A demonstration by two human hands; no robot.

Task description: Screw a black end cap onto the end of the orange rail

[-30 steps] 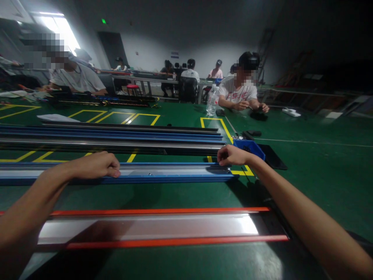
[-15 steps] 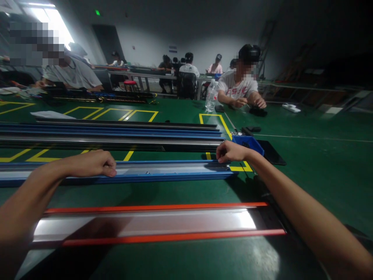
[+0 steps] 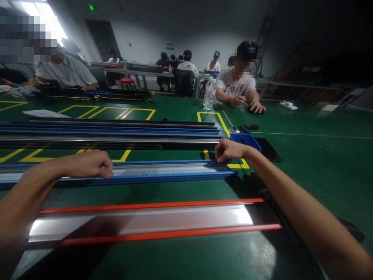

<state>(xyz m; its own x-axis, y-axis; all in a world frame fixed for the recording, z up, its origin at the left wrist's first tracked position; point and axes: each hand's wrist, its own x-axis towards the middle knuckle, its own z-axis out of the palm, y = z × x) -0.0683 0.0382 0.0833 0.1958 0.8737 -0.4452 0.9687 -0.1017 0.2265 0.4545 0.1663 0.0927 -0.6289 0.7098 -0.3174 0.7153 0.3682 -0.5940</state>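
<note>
A long blue-edged metal profile (image 3: pixel 180 167) with a pale channel lies across the green table. My left hand (image 3: pixel 94 164) is closed over its left part, fingers curled down at the channel; whatever they hold is hidden. At the profile's right end, my right hand (image 3: pixel 229 151) is pinched with fingertips at the far edge, and what is between them is too small to make out. A few tiny metal pieces (image 3: pixel 145 173) sit in the channel between the hands. Nearer to me lies an orange-edged profile (image 3: pixel 145 224) with a shiny flat middle, below both forearms.
Behind the blue profile lie several black and blue profiles (image 3: pixel 116 131). A blue bin (image 3: pixel 245 141) with small dark parts stands beside a black flat object (image 3: pixel 268 149). Across the table are water bottles (image 3: pixel 208 95) and a co-worker (image 3: pixel 236 83) handling a dark item.
The whole view has shifted slightly, moving things a little left. Both hands keep their places on the blue profile. Across the table, the co-worker's hand has lowered onto the dark item.
</note>
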